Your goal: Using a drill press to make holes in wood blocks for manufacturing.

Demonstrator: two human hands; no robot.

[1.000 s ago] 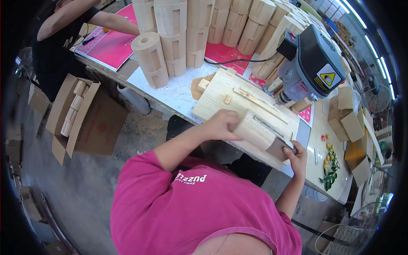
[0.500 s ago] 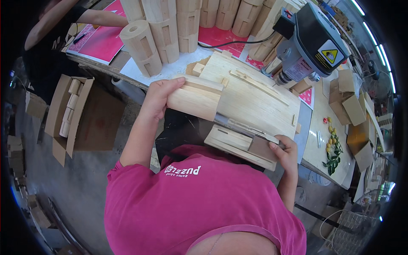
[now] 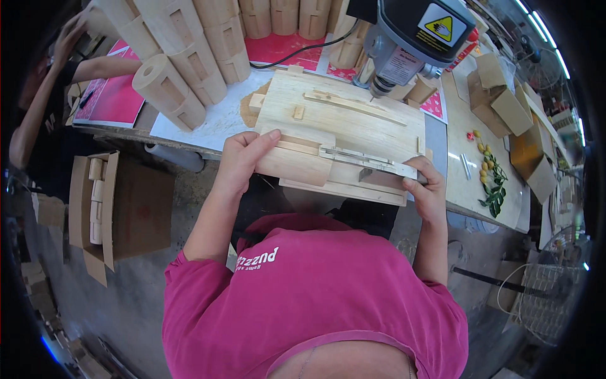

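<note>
My left hand (image 3: 245, 155) grips the left end of a pale wooden cylinder (image 3: 293, 165), thumb on top. A lengthwise groove runs along the cylinder. My right hand (image 3: 428, 181) pinches the right end of a long narrow strip (image 3: 366, 159). The strip's left end meets the cylinder's groove; how far it sits inside cannot be made out. Below the strip lies a grooved wooden piece (image 3: 344, 191) with a raised edge. Whether my right fingers also hold that piece is hidden. Behind both hands lies a wooden board (image 3: 360, 117) with battens fixed on it.
A drill press head (image 3: 404, 47) overhangs the board's far side. Stacked slotted wooden cylinders (image 3: 170, 95) stand at back left, near another person's arm (image 3: 107, 68). An open carton (image 3: 136, 208) holds cylinders at left. Fruit with leaves (image 3: 491, 180) and cardboard boxes (image 3: 499, 95) sit right.
Both hands have brought the pieces together: the strip's end now meets the cylinder's groove. The grooved wooden piece has come closer to the board's front edge. The view has shifted.
</note>
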